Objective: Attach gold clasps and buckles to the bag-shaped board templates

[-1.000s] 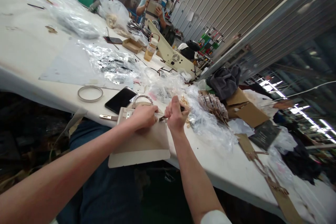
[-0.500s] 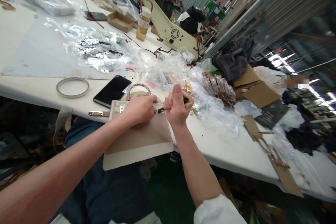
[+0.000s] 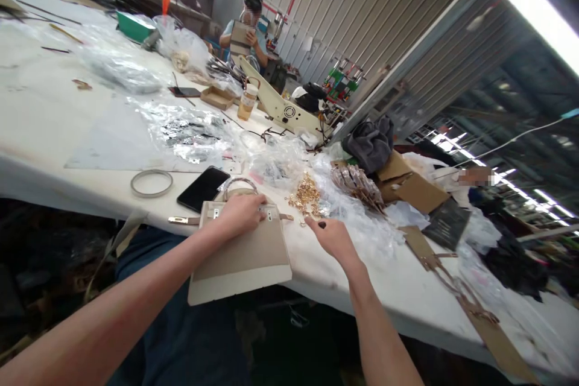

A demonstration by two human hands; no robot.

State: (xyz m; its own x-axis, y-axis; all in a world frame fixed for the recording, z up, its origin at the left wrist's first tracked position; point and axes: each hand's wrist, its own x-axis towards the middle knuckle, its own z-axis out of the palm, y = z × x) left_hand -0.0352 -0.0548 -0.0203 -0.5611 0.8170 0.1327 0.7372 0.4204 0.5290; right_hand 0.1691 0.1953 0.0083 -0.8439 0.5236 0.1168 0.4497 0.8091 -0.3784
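A beige handbag (image 3: pixel 244 253) lies at the table's front edge with its pale flap toward me and its looped handle (image 3: pixel 239 183) at the far side. My left hand (image 3: pixel 244 212) is closed over the bag's upper part, fingers curled near a small metal plate (image 3: pixel 269 215). Straps with metal ends stick out on both sides. My right hand (image 3: pixel 333 239) is closed round a dark-handled screwdriver (image 3: pixel 321 225), mostly hidden in the palm. Its fingertips reach the near edge of a pile of small gold-coloured fittings (image 3: pixel 306 193); whether they pinch one, I cannot tell.
Left of the bag lie a black phone (image 3: pixel 203 188) and a roll of tape-like ring (image 3: pixel 151 183). Plastic bags (image 3: pixel 353 211) spread to the right, with a cardboard box (image 3: pixel 414 184) beyond. A bottle (image 3: pixel 247 102) stands farther back. Another person (image 3: pixel 260 42) sits across the table.
My right hand has moved from the bag's metal plate rightward to the gold fittings, keeping the screwdriver. My left hand stays on the bag. The view has tilted up, showing the other person.
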